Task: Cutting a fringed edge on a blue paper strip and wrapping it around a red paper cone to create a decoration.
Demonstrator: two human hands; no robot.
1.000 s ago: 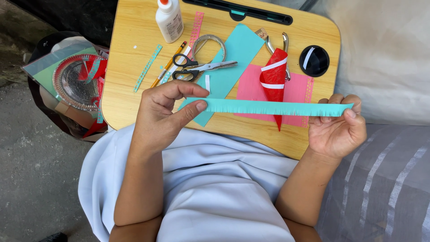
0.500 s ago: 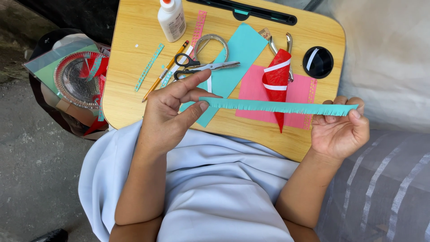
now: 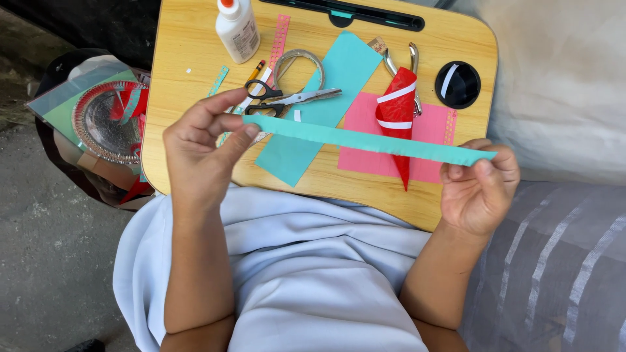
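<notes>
Left hand point(image 3: 199, 146) and right hand point(image 3: 479, 189) fingers pinched shut on ends of long flat teal paper strip point(image 3: 365, 139), stretched taut above wooden counter point(image 3: 189, 72), over pink sheet point(image 3: 365, 140), red paper cone point(image 3: 396, 107), metal scissors point(image 3: 290, 101) beside

Scissors point(image 3: 287, 101) lie on the wooden worktop point(image 3: 189, 58) beside a glue bottle point(image 3: 237, 27). A red paper cone point(image 3: 398, 111) rests on pink paper point(image 3: 430, 133). Round black lid point(image 3: 457, 84) sits far right.
</notes>
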